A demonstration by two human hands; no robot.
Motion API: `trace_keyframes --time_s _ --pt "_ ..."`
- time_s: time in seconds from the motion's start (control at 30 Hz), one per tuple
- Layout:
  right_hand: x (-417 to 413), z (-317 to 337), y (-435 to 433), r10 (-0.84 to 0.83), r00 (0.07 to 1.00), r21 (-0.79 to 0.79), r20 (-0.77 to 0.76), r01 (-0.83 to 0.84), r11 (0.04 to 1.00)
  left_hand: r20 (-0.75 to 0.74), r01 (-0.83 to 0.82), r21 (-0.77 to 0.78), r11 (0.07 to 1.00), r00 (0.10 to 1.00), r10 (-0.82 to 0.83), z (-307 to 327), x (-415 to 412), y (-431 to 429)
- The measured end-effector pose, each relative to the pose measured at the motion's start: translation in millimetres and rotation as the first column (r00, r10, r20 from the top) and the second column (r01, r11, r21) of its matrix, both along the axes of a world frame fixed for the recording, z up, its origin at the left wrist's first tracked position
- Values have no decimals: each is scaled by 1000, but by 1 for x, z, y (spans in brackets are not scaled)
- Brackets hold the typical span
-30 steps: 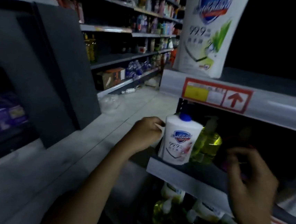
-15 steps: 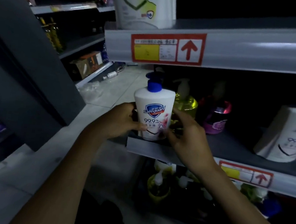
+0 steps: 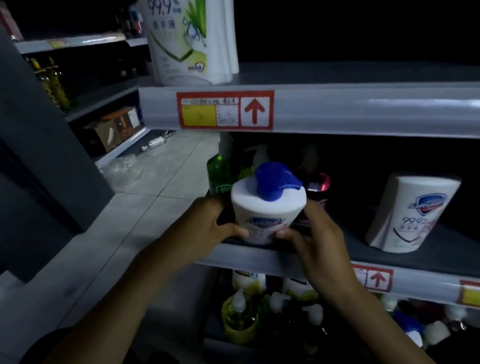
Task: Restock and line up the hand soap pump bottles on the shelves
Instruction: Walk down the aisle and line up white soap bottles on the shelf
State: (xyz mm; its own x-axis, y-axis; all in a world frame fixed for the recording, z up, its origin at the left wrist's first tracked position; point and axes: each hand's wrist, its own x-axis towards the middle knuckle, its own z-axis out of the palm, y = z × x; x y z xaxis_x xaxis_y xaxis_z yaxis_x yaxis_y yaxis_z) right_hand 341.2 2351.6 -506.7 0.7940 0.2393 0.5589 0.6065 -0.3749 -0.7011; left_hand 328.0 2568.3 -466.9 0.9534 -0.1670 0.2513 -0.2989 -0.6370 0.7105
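Note:
A white soap pump bottle with a blue pump top stands at the front left of the middle shelf. My left hand grips its left side and my right hand grips its right side, thumbs on the label. Behind it stand a green bottle, a yellow-green pump bottle and a pink bottle, partly hidden in the dark.
A white refill pack stands further right on the same shelf. A large white pack stands on the upper shelf. The lower shelf holds several pump bottles. A tiled aisle floor and other shelving lie to the left.
My view has moved closer and higher over the bottle. Both hands stay on the white bottle, with the right hand now wrapped further round its side.

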Motion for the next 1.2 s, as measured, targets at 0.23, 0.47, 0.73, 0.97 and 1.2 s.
trace_keyframes --time_s 0.23,0.47,0.73,0.97,1.2 --pt "-30 49 -33 -16 973 57 229 3 998 321 -43 133 990 947 -2 29 -28 -38" --pt "-50 130 -50 -12 936 249 352 -81 965 851 -246 135 960 525 14 100 -51 -86" --pt "-17 226 -50 -31 902 187 431 -56 981 733 -236 -66 970 648 207 182 -27 -106" --pt "22 227 -34 1 960 22 280 -8 1000 620 -268 -136 954 728 293 166 14 -98" --pt "45 237 -35 -27 992 -31 125 31 999 638 -423 -38 905 687 348 172 24 -98"
